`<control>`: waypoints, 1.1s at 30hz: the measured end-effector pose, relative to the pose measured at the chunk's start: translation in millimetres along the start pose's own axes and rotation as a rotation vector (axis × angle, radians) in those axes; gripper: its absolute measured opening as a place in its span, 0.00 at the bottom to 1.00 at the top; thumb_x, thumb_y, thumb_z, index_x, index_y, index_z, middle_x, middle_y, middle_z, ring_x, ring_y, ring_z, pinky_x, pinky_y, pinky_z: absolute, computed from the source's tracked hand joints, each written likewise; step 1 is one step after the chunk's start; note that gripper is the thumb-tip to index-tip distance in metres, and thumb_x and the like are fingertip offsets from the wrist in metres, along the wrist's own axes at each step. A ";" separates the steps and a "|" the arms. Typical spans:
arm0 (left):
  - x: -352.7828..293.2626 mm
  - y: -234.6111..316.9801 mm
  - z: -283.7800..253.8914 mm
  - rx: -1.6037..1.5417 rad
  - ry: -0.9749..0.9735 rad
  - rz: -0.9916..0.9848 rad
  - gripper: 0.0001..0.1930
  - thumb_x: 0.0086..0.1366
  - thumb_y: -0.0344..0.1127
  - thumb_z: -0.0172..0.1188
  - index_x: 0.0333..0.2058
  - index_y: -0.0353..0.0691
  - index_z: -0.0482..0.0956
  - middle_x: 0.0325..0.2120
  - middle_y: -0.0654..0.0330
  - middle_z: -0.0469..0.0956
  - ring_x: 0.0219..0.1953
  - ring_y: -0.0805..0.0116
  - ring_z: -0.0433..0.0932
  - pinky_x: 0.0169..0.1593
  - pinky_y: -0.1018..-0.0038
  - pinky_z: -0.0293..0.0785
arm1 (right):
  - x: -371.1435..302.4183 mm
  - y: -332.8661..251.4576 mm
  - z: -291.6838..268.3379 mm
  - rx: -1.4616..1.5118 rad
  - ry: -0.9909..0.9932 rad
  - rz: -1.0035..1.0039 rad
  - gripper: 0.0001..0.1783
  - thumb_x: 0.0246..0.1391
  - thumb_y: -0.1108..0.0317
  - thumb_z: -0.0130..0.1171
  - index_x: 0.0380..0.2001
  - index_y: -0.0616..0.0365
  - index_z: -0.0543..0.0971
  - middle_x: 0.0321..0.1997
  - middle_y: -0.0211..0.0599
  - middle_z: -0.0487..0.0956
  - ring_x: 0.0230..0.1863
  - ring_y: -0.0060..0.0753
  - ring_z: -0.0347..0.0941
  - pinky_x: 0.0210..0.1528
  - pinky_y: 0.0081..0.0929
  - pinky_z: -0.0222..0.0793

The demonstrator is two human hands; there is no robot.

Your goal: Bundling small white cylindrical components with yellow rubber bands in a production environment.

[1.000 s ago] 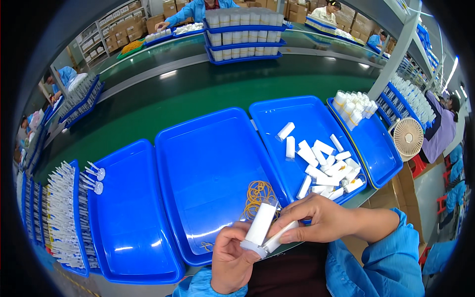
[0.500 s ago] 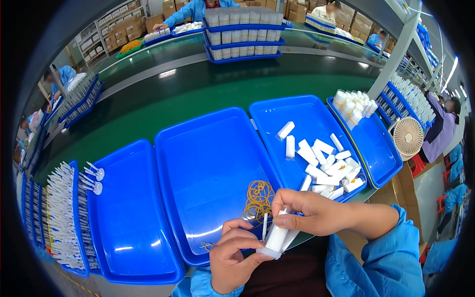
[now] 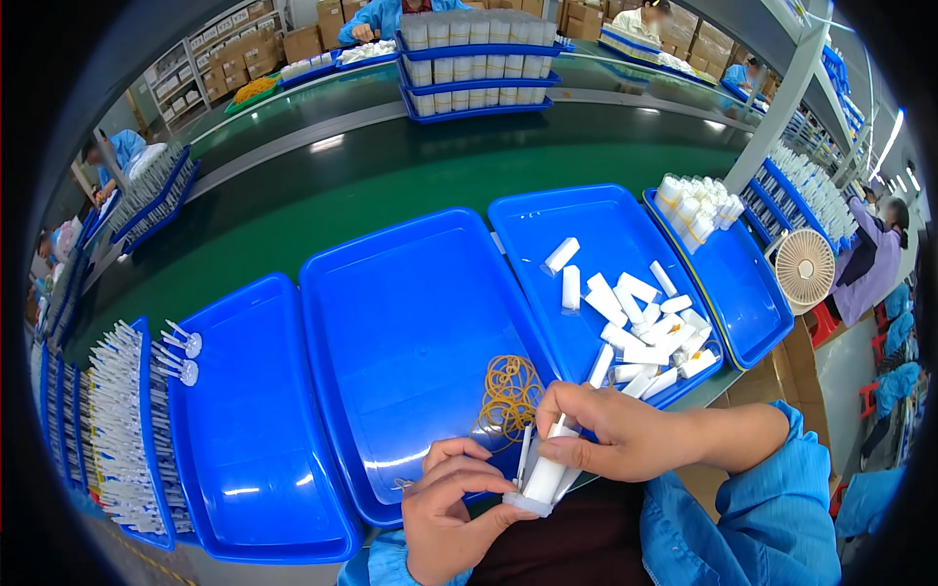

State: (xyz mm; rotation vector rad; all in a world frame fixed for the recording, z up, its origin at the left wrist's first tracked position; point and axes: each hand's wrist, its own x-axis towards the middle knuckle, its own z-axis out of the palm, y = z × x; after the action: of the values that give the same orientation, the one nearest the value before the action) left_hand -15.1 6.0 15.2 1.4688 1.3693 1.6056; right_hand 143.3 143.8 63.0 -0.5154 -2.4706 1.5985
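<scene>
Low in front of me, my left hand [image 3: 451, 513] pinches the translucent base of a white cylinder [image 3: 544, 479]. A thin white stick [image 3: 525, 454] stands beside the cylinder, close to my left fingertips. My right hand [image 3: 625, 430] is closed on the cylinder's upper end, thumb and fingers pressed against it. A clear or pale strip shows along the cylinder's right side; its kind is unclear. Just beyond my hands, a tangle of yellow rubber bands [image 3: 510, 391] lies in the middle blue tray [image 3: 401, 313].
White wrapped pieces [image 3: 660, 337] lie scattered in a blue tray [image 3: 547, 210] at right; bundled white pieces [image 3: 696, 207] fill another tray's far end. White sticks on round bases [image 3: 178, 366] rest left. Stacked trays [image 3: 479, 73] stand across the green belt [image 3: 293, 215]. A fan [image 3: 804, 269] is at right.
Both hands have shifted very slightly, keeping hold of the white cylinder. Its upper end now shows a little more between my right fingers. Across the belt, a co-worker's arm has drawn back.
</scene>
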 end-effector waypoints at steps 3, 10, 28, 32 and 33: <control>1.0 8.6 -1.3 0.026 0.051 -0.017 0.13 0.34 0.23 0.69 0.23 0.34 0.77 0.25 0.57 0.75 0.37 0.60 0.71 0.42 0.68 0.66 | 1.9 -3.3 0.8 -0.002 -0.004 -0.023 0.11 0.58 0.62 0.50 0.37 0.56 0.63 0.17 0.40 0.72 0.17 0.31 0.69 0.19 0.29 0.58; 2.2 12.4 -2.5 0.085 0.043 0.047 0.12 0.35 0.24 0.70 0.22 0.34 0.78 0.24 0.57 0.75 0.35 0.60 0.71 0.40 0.68 0.66 | 2.5 -2.1 4.7 0.055 -0.009 -0.006 0.11 0.58 0.63 0.51 0.36 0.57 0.64 0.17 0.39 0.72 0.16 0.29 0.68 0.19 0.27 0.58; -5.5 8.6 -6.4 0.146 0.164 0.073 0.11 0.43 0.21 0.64 0.28 0.36 0.76 0.31 0.57 0.73 0.48 0.55 0.66 0.55 0.58 0.58 | 76.3 86.1 -119.4 -1.252 0.273 -0.082 0.12 0.41 0.75 0.53 0.32 0.54 0.79 0.34 0.39 0.78 0.37 0.41 0.75 0.36 0.35 0.73; 0.6 -0.5 -7.0 0.111 0.176 0.091 0.11 0.41 0.21 0.65 0.27 0.36 0.78 0.24 0.59 0.75 0.38 0.62 0.72 0.56 0.55 0.57 | 92.5 103.0 -132.3 -1.340 0.097 0.050 0.13 0.38 0.74 0.54 0.32 0.53 0.79 0.34 0.37 0.78 0.37 0.40 0.75 0.37 0.35 0.72; 0.6 0.5 -6.1 0.103 0.201 0.087 0.10 0.41 0.21 0.65 0.27 0.36 0.78 0.24 0.59 0.75 0.37 0.62 0.72 0.57 0.55 0.57 | 95.5 99.3 -132.5 -1.345 0.090 0.063 0.13 0.37 0.73 0.55 0.32 0.52 0.79 0.35 0.36 0.77 0.37 0.40 0.75 0.37 0.34 0.72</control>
State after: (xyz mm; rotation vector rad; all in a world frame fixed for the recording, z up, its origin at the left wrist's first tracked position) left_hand -20.9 4.6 16.6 1.4762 1.5381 1.8021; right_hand 115.8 328.7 23.1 -0.7314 -3.0959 -0.3250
